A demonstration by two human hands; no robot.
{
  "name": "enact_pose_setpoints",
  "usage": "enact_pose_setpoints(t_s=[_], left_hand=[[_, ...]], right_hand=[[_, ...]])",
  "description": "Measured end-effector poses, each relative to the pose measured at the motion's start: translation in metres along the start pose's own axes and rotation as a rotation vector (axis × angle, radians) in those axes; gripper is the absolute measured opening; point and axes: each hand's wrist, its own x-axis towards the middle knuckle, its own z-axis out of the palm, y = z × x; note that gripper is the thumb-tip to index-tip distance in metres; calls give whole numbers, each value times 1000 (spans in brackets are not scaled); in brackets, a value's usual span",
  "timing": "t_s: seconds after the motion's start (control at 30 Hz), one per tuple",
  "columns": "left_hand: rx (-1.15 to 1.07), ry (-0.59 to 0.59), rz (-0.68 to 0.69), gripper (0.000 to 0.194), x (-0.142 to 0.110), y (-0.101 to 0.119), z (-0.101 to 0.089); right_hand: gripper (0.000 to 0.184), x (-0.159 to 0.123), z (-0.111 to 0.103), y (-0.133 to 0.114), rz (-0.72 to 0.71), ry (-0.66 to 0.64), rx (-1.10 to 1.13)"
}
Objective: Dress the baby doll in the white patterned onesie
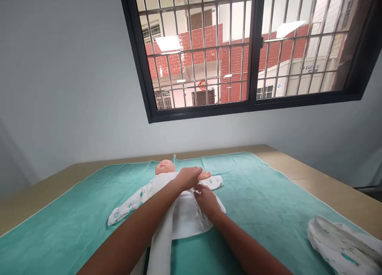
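Observation:
A baby doll (165, 167) lies on its back, its head toward the wall, with a white garment (188, 221) over its body. A patterned sleeve (131, 205) stretches out to the left, and another sleeve (216, 182) shows on the right. My left hand (188, 177) is closed around the doll's arm, whose small hand (204, 175) sticks out past my fingers. Just below it, my right hand (206, 199) pinches the white fabric near the doll's side. My forearms and fingers hide much of the doll's torso; its legs do not show.
A green cloth (253, 211) covers most of the wooden table (307, 179). At the lower right lies a crumpled white printed garment (343, 243). A long white strip (161, 243) runs toward me below my left forearm. Behind the table are a wall and a barred window (203, 112).

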Motion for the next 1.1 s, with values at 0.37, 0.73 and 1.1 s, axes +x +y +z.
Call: enact_pose_setpoints(t_s=[0.37, 0.73, 1.1], left_hand=[[37, 20, -59, 19, -9, -2, 1], [95, -114, 2, 12, -20, 0, 6], [-99, -110, -133, 29, -19, 14, 0]], right_hand=[[26, 22, -20, 33, 274, 74, 208], [38, 35, -55, 6, 216, 190, 926], [35, 19, -33, -59, 124, -60, 1048]])
